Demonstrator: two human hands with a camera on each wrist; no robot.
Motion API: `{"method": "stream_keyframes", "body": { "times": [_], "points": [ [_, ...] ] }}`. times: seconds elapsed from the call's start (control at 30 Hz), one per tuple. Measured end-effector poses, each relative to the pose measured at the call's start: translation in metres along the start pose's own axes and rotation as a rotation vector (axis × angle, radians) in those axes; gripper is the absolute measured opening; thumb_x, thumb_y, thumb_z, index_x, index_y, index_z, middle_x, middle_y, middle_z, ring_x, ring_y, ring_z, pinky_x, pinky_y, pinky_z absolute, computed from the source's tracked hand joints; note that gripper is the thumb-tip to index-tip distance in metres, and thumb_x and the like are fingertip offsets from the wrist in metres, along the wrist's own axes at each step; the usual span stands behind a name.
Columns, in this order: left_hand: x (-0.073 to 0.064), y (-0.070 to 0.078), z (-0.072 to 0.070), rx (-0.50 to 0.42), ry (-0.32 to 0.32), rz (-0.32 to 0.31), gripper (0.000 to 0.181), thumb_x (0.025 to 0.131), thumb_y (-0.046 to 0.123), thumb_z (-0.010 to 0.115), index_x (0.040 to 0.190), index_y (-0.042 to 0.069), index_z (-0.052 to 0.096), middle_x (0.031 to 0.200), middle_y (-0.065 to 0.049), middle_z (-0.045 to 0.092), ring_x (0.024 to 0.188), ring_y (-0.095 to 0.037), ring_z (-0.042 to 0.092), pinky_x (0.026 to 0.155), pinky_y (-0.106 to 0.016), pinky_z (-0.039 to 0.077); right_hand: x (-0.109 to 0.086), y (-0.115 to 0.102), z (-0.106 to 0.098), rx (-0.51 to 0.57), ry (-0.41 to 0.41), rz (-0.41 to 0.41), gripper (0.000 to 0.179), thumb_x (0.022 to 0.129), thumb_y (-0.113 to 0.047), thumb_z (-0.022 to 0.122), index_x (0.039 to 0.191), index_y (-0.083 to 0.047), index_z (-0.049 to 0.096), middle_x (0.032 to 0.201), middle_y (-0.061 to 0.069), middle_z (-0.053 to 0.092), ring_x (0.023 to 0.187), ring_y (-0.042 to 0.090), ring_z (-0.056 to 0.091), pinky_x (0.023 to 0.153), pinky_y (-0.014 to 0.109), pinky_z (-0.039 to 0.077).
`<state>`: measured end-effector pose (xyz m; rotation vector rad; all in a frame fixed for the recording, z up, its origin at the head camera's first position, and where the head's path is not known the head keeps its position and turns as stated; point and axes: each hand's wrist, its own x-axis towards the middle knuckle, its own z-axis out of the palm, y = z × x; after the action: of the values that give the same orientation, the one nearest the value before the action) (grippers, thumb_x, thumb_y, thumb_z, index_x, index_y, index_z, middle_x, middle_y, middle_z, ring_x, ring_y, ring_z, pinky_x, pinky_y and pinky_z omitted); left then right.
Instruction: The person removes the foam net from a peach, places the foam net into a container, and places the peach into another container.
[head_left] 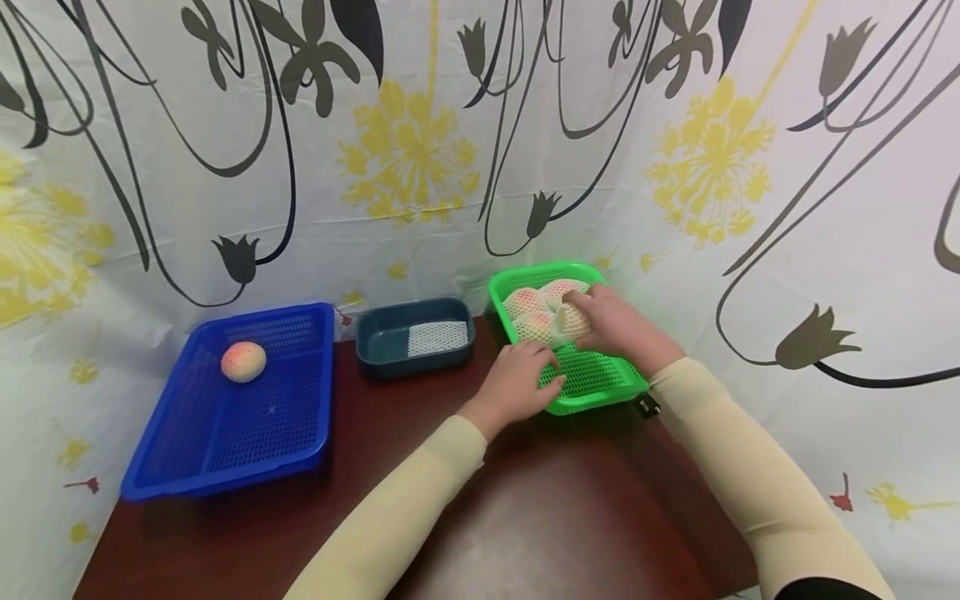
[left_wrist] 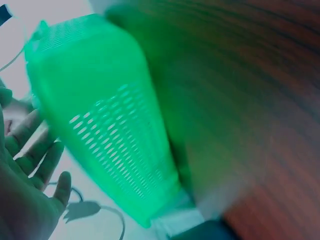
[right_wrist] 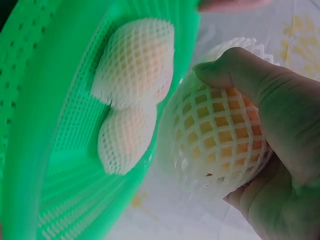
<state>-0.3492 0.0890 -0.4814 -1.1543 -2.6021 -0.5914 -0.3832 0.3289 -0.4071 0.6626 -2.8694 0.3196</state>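
Observation:
In the head view my right hand (head_left: 618, 325) is over the green basket (head_left: 592, 400), gripping a peach in a white foam net (head_left: 574, 321). The right wrist view shows the thumb and fingers of that hand around the netted peach (right_wrist: 215, 135). Several other netted peaches (head_left: 534, 325) lie at the back of the basket. My left hand (head_left: 520, 381) is at the basket's near left rim, fingers loosely bent and holding nothing. From the left wrist, its spread fingers (left_wrist: 50, 160) appear beside the green basket wall (left_wrist: 90, 75); whether they touch it I cannot tell.
A blue basket (head_left: 318, 400) on the left contains one bare peach (head_left: 243, 362). Between the baskets stands a dark teal tray (head_left: 382, 346) with a white foam net (head_left: 438, 338) inside. A patterned curtain (head_left: 420, 250) hangs behind the brown table (head_left: 525, 517).

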Motion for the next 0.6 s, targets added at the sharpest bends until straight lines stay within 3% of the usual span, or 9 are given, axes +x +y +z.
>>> {"method": "stream_keyframes", "body": {
  "times": [0.27,0.5,0.6],
  "points": [
    [-0.045,-0.023,-0.045,-0.161,0.097,-0.051,0.015,0.107,0.03,0.07,0.115,0.018,0.075,0.121,0.004,0.07,0.113,-0.018,0.064,0.104,-0.042,0.054,0.002,-0.041,0.01,-0.019,0.036,-0.101,0.079,0.069,-0.013,0.095,0.142,-0.01,0.063,0.106,0.022,0.057,0.09,0.033,0.056,0.073,0.047,0.053],
    [-0.088,-0.052,-0.085,-0.22,0.212,-0.102,0.009,0.105,0.022,0.073,0.112,0.017,0.076,0.118,0.003,0.07,0.114,-0.019,0.066,0.103,-0.041,0.056,0.007,-0.09,0.012,-0.002,0.051,-0.216,0.075,0.069,-0.016,0.098,0.137,-0.012,0.066,0.104,0.017,0.056,0.091,0.032,0.056,0.075,0.047,0.054],
    [-0.107,-0.064,-0.102,-0.247,0.254,-0.159,0.01,0.105,0.021,0.074,0.112,0.015,0.077,0.121,0.0,0.071,0.118,-0.022,0.066,0.106,-0.045,0.055,0.011,-0.11,0.015,0.005,0.03,-0.252,0.074,0.07,-0.017,0.097,0.136,-0.012,0.066,0.104,0.015,0.056,0.094,0.03,0.055,0.076,0.045,0.054]
  ]
}}
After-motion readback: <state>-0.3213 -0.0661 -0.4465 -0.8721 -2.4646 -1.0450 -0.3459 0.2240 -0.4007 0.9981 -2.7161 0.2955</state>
